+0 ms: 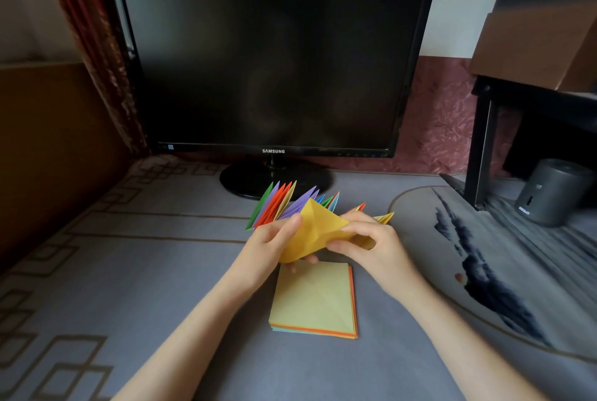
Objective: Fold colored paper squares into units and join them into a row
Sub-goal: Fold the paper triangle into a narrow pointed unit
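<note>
A partly folded yellow paper unit (318,229) is held above the table between both hands. My left hand (274,239) pinches its left side, thumb on top. My right hand (368,239) grips its right corner with curled fingers. Behind them stands a row of joined folded units (284,203) in green, purple, orange, yellow and blue, fanned upright; its right end is partly hidden by the yellow unit and my right hand. Below the hands lies a stack of flat paper squares (315,302), pale yellow on top with orange and light blue edges showing.
A black monitor (271,61) on a round stand (274,179) rises just behind the row. A grey cylinder (549,193) sits at the right under a dark shelf leg (481,148). The grey patterned cloth (145,271) covers the table.
</note>
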{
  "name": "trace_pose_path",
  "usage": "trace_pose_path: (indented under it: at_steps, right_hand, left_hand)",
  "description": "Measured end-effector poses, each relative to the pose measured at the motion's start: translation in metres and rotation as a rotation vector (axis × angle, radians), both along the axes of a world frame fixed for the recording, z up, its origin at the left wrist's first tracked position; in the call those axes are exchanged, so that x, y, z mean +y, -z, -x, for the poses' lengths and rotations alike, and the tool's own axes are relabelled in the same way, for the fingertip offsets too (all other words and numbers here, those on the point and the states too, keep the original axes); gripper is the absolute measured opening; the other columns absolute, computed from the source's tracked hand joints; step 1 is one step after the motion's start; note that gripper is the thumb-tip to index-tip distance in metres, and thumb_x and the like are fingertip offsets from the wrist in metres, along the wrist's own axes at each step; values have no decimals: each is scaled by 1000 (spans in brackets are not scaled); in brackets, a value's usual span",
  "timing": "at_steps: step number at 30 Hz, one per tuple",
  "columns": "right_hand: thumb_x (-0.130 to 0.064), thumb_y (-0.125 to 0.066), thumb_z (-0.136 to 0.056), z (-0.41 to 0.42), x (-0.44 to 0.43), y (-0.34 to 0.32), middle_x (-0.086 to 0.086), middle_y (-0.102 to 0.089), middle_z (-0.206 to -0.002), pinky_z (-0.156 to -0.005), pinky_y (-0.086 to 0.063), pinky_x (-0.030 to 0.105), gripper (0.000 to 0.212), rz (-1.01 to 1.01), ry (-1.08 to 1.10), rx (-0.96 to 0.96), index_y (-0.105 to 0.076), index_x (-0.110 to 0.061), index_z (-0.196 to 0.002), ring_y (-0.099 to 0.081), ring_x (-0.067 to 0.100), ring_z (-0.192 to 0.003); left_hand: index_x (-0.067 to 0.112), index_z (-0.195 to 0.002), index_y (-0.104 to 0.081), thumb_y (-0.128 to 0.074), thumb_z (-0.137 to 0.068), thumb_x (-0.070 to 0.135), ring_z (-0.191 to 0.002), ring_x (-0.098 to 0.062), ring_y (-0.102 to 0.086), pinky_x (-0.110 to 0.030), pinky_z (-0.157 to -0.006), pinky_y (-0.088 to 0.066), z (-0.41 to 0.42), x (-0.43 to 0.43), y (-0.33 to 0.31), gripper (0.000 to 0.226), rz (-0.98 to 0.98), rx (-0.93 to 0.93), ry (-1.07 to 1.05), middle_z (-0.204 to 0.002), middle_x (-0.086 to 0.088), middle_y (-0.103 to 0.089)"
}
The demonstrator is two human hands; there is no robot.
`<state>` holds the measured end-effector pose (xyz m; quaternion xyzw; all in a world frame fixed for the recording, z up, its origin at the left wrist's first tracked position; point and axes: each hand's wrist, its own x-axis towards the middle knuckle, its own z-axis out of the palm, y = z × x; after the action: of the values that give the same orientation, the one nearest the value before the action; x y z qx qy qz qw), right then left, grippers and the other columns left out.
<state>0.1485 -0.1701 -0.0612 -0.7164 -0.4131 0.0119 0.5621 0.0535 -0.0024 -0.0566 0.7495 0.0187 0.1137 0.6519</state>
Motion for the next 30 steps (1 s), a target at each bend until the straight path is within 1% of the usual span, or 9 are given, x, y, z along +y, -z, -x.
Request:
trace_pose_path:
  at_steps: [3, 6, 9, 12, 16, 19, 23, 27, 30]
  right_hand:
    - [-4, -73, -77, 0, 1, -1, 0, -67, -80, -71, -49, 36, 18, -50, 57, 84, -71, -22, -74, -62, 20, -78]
    - [-3, -72, -78, 1, 1, -3, -5, -67, -72, -55, -46, 22, 20, -73, 76, 179, -64, -22, -79, -61, 10, -64]
    - [-2, -73, -76, 2, 2, -4, 7, -66, -74, -47, -42, 21, 26, -100, 106, 229, -58, -21, -88, -60, 12, -57]
    - [-1, -73, -76, 3, 2, -5, 16, -65, -77, -44, -40, 21, 33, -105, 78, 249, -55, -21, -97, -59, 15, -55]
    - [-3, -73, -77, 0, 3, -2, 9, -68, -75, -42, -39, 21, 22, -49, 58, 279, -62, -14, -92, -61, 15, -58]
    - [-6, -74, -77, 0, 3, -1, 2, -69, -70, -42, -40, 21, 13, 8, 27, 302, -65, -7, -87, -64, 15, -60]
    - [-9, -75, -76, 1, 3, -3, 5, -71, -70, -42, -39, 21, 15, 54, 13, 312, -64, -4, -86, -64, 12, -55]
    - [-9, -75, -75, 1, 3, -4, 6, -72, -71, -40, -39, 20, 19, 51, 22, 317, -64, 0, -87, -69, 22, -61]
    - [-6, -74, -75, -1, 3, -5, 6, -72, -69, -39, -39, 19, 22, 28, 44, 348, -62, 6, -89, -70, 24, -60]
  left_hand:
    - [19, -102, -66, -52, -82, 60, -81, -18, -71, -24, -57, -52, 2, -4, -4, 48, 42, -8, 46, -93, -2, -73]
    - [22, -99, -65, -65, -61, 59, -80, -15, -71, -24, -56, -52, 1, -5, -3, 53, -7, -3, 31, -91, 6, -72]
    - [27, -95, -66, -81, -54, 52, -78, -10, -68, -31, -65, -56, 0, -5, -1, 50, -52, 19, -10, -85, 9, -70]
    - [27, -95, -65, -83, -59, 44, -82, -14, -67, -35, -71, -58, -1, -3, 1, 43, -143, 4, -76, -88, 5, -69]
    - [18, -91, -65, -79, -73, 22, -80, -15, -71, -30, -76, -57, -1, -2, 1, 23, -130, -12, -106, -80, -1, -75]
    - [19, -88, -66, -78, -74, 20, -81, -17, -71, -35, -81, -56, -1, -3, 2, 19, -158, 0, -124, -78, 1, -75]
    - [20, -86, -67, -79, -74, 21, -79, -20, -70, -37, -76, -55, -1, -4, 2, 17, -193, -5, -129, -80, -1, -74]
    - [17, -89, -66, -79, -73, 20, -80, -16, -72, -28, -77, -56, -2, -2, 2, 20, -155, 12, -109, -78, 0, -75]
    - [12, -89, -67, -75, -75, 8, -74, -15, -73, -18, -67, -56, -2, 0, 0, 17, 25, 9, -86, -79, -4, -75]
